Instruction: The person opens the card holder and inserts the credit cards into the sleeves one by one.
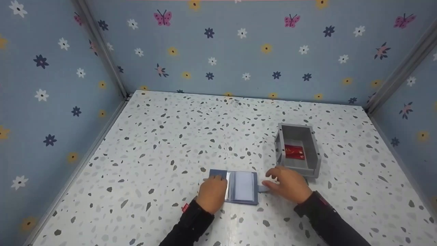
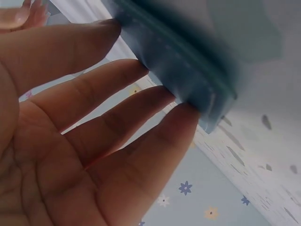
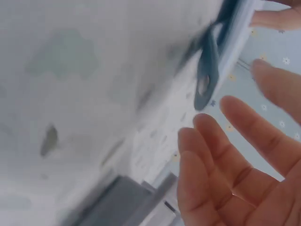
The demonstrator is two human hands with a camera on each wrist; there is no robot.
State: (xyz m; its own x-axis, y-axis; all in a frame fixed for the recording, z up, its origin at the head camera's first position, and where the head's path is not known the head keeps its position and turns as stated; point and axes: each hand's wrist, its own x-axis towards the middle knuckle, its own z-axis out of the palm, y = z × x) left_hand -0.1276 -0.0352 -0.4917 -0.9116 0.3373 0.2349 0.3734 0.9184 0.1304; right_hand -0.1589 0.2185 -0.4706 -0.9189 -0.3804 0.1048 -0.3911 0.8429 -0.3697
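A blue card holder [image 1: 255, 188] lies spread out on the speckled table, its clear sleeves [image 1: 244, 186] facing up. My left hand [image 1: 212, 194] rests over its left cover; in the left wrist view the fingertips [image 2: 181, 117] and thumb touch the blue cover [image 2: 188, 84]. A snap strap [image 1: 263, 188] sticks out from the right side. Beside that strap is my right hand [image 1: 288, 184], its fingers loosely bent and nothing held. The right wrist view shows the strap [image 3: 207, 75] with its round snap just beyond the fingertips.
Behind my right hand stands a grey plastic bin [image 1: 312, 147] with a red card [image 1: 294, 152] lying inside. Blue panels printed with flowers and butterflies [image 1: 225, 51] enclose the table [image 1: 170, 136] at the back and both sides.
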